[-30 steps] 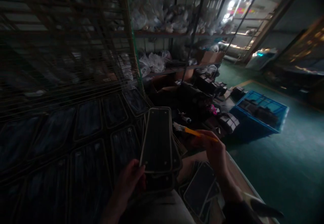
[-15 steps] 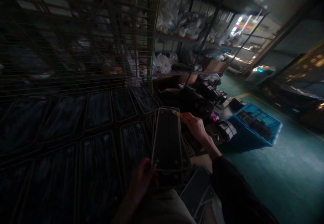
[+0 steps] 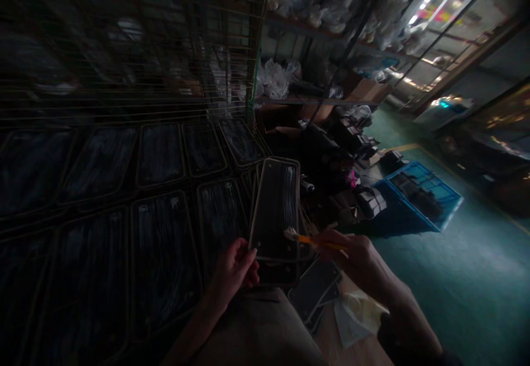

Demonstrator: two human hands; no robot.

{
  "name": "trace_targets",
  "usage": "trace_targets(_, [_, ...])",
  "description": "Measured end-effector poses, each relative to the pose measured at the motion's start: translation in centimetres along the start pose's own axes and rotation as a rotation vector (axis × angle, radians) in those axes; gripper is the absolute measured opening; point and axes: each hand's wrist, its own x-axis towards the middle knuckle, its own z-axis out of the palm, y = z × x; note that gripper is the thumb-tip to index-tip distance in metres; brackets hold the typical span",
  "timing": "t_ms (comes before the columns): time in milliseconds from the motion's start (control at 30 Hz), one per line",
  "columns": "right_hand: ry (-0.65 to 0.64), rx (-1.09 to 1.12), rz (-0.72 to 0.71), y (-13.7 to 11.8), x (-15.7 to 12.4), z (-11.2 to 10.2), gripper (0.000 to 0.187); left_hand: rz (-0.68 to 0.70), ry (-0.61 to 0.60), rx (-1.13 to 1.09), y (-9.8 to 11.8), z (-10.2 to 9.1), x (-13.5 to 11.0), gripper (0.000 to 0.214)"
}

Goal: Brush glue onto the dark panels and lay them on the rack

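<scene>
A dark rectangular panel (image 3: 271,206) with rounded corners and a pale rim lies on others of its kind in front of me. My left hand (image 3: 240,269) grips its near left corner between thumb and fingers. In my right hand (image 3: 356,255) is a brush with a yellow handle (image 3: 308,239). The whitish bristles (image 3: 291,234) touch the panel's lower right part. Pale wet-looking streaks run along the panel's right side, above the bristles.
Several streaked dark panels (image 3: 163,261) lie in rows on the left, before a wire mesh cage (image 3: 165,79). More panels (image 3: 314,286) lie at lower right. Behind are shelves with plastic bags (image 3: 277,79). A blue crate (image 3: 447,211) stands on the green floor (image 3: 476,283).
My right hand has drawn the brush from the panel's far end toward me, and pale streaks now show along its right side. My left hand stays at the corner. The view has shifted.
</scene>
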Motion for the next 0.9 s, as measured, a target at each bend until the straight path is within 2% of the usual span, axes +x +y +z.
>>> trace_targets(100, [-0.09, 0.115, 0.01, -0.4, -0.1, -0.4, 0.022, 0.006, -0.007, 0.004, -0.2, 0.0, 0.1, 0.036])
trace_targets(233, [-0.163, 0.32, 0.022, -0.3, 2.5, -0.3, 0.024, 0.013, 0.0, 0.005, -0.1, 0.0, 0.1, 0.036])
trace_targets(300, [-0.117, 0.39, 0.035, 0.6, 4.6, -0.1, 0.027, 0.005, 0.01, 0.011, 0.0, 0.0, 0.2, 0.036])
trace_targets(400, [0.063, 0.42, 0.028, 2.8, 8.2, 0.1, 0.031, -0.011, -0.005, 0.012, 0.0, -0.1, 0.2, 0.034])
trace_targets(533, [0.31, 0.38, -0.003, 5.0, 12.2, 0.0, 0.035, 0.002, 0.009, -0.003, 0.0, -0.2, 0.2, 0.036])
trace_targets(633, [0.424, 0.302, -0.026, 5.5, 14.3, 0.1, 0.035, 0.012, 0.012, -0.008, -0.3, -0.2, 0.2, 0.038])
trace_targets(767, [0.447, 0.117, -0.103, 5.7, 16.3, 0.9, 0.032, 0.037, 0.003, -0.012, -0.6, -0.1, 0.2, 0.037])
trace_targets(900, [0.339, 0.029, -0.117, 5.5, 15.7, 2.4, 0.026, 0.023, 0.022, -0.024, -0.4, -0.1, 0.1, 0.038])
